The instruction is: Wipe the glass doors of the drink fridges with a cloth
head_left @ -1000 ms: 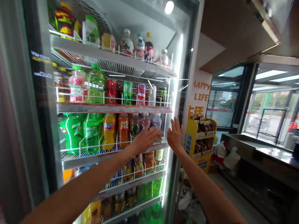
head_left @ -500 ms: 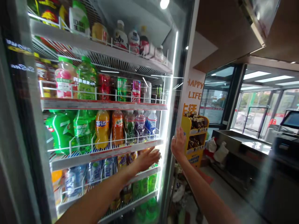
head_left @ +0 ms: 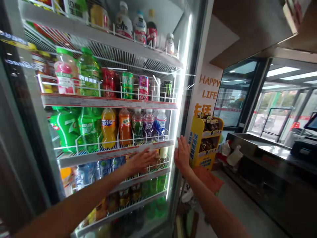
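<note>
A tall lit drinks fridge fills the left half of the view, its wire shelves packed with bottles and cans. My left hand reaches in front of the third shelf, fingers stretched out over the bottles there, holding nothing. My right hand is raised flat, fingers up and apart, against the fridge's right edge. Above my left hand stand an orange soda bottle, a darker orange bottle and purple and blue bottles. Large green bottles sit further left.
A yellow snack display stand stands just right of the fridge, below a wall reading HAPPY LIFE. A steel counter runs along the right with white bags at its end. Large windows lie beyond.
My left hand dropped from the orange-soda shelf down to the shelf below and drew slightly left. My right hand stayed open by the fridge's edge, sinking a little.
</note>
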`<state>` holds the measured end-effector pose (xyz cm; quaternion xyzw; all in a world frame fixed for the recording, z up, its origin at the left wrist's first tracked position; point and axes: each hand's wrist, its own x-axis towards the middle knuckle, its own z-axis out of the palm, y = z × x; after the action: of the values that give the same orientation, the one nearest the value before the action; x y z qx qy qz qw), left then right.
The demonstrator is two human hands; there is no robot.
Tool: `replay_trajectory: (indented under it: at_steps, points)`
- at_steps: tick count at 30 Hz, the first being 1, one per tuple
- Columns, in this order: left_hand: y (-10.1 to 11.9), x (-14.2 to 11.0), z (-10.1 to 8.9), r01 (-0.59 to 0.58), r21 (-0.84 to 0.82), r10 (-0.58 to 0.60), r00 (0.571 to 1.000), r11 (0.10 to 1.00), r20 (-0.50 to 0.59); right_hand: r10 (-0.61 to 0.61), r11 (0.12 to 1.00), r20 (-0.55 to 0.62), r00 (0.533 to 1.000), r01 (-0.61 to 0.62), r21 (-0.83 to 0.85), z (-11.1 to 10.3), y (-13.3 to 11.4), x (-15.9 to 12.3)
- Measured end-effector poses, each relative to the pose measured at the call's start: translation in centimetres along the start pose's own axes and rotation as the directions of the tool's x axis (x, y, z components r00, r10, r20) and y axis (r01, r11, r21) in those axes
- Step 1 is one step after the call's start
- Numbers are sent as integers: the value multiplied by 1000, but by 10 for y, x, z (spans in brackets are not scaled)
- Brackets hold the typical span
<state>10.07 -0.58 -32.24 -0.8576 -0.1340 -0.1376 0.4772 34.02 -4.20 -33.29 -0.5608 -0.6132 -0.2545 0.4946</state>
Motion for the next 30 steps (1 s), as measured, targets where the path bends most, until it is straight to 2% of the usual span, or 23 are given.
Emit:
replay_trajectory:
  at_steps: [1,3,5,6,8,10,11,12,14,16,17,18,19,20,21,23,24,26,28,29,30]
  points:
    - [-16,-5,-10,83,18,-83,996,996,-21,-9,1000,2,1000,9,12,1,-3,-3]
    - [-49,-14,-29,309,53,-304,949,949,-83,-37,999,22,999,36,34,3,-11,-6]
    - [-62,-28,-40,405,56,-398,911,913,-108,-89,995,61,994,85,56,4,-20,-9]
    - [-57,-40,-42,372,40,-368,925,927,-93,-115,992,82,990,109,68,5,-25,-10]
    - [-35,-68,-39,202,-16,-203,979,979,-32,-155,985,113,981,145,90,7,-33,-15]
    - [-14,-96,-38,47,-75,-47,999,996,7,-172,981,133,976,158,110,8,-39,-19]
    - [-13,-108,-40,19,-88,-18,1000,996,15,-177,980,146,973,160,121,8,-42,-21]
    - [-18,-117,-45,39,-83,-37,999,996,19,-181,978,158,971,161,131,8,-44,-21]
    - [-43,-132,-60,209,-28,-208,978,978,27,-179,977,174,968,154,146,7,-50,-19]
    - [-68,-144,-73,406,27,-407,914,913,4,-163,979,169,972,138,152,4,-56,-14]
    - [-74,-151,-76,450,35,-450,893,892,-7,-154,979,159,975,129,155,2,-59,-11]
    - [-73,-158,-76,430,27,-430,903,903,-8,-147,980,148,978,123,159,1,-63,-9]
    - [-66,-165,-73,343,4,-343,939,939,0,-145,979,138,980,122,163,0,-66,-8]
    - [-56,-171,-69,216,-22,-215,976,976,16,-149,978,131,980,127,167,0,-70,-8]
    - [-46,-176,-64,85,-44,-83,996,995,32,-156,976,125,980,134,172,0,-74,-9]
    - [-39,-179,-58,-63,-53,65,997,997,32,-156,975,115,981,134,177,5,-84,-12]
    - [-45,-176,-60,-56,-34,56,998,998,12,-146,976,107,984,125,178,8,-90,-14]
    - [-75,-163,-73,123,47,-119,990,991,-80,-110,979,80,991,94,184,16,-104,-15]
    - [-109,-150,-89,391,115,-364,910,913,-199,-77,980,47,996,67,190,23,-119,-15]
    - [-120,-147,-95,452,124,-419,880,883,-222,-69,979,33,997,61,192,25,-127,-15]
    - [-123,-148,-96,444,121,-413,885,888,-217,-62,979,21,998,57,193,26,-135,-15]
